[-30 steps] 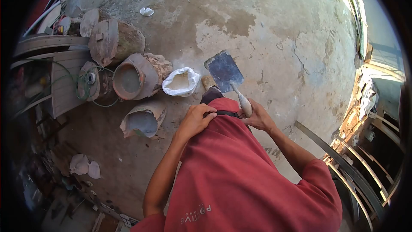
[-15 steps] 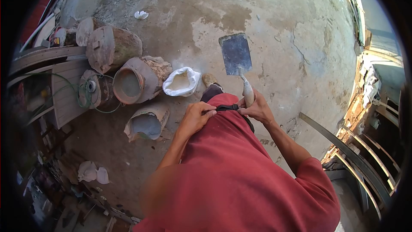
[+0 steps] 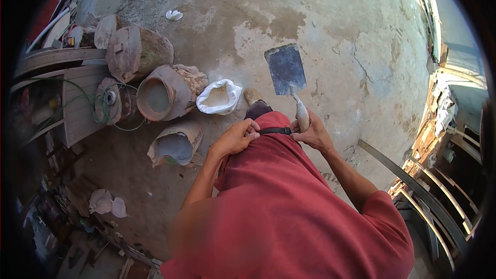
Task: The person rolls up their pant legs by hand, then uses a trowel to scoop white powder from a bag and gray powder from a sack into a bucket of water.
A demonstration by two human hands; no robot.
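A black strap (image 3: 274, 130) lies across the front of my red shirt (image 3: 294, 196) at the waist. My left hand (image 3: 235, 138) pinches the left end of this strap, its fingers closed. My right hand (image 3: 313, 137) is wrapped around the pale handle of a trowel (image 3: 287, 70), and its thumb and fingertips press at the strap's right end. The trowel's broad, dark rectangular blade points away from me above the concrete floor. Part of the handle is covered by my right fingers.
Left of my boot (image 3: 252, 96) stand an open white sack (image 3: 223, 108), an open cement bag (image 3: 195, 137) and a round bowl-like vessel (image 3: 155, 98) on a log. More logs (image 3: 139, 54) and a green hose (image 3: 82, 93) lie beyond. A long beam (image 3: 387, 161) slants at the right.
The trowel blade has shifted slightly down and right in view. Both hands remain at the strap, with my right hand still around the trowel handle. The whole view has moved a little.
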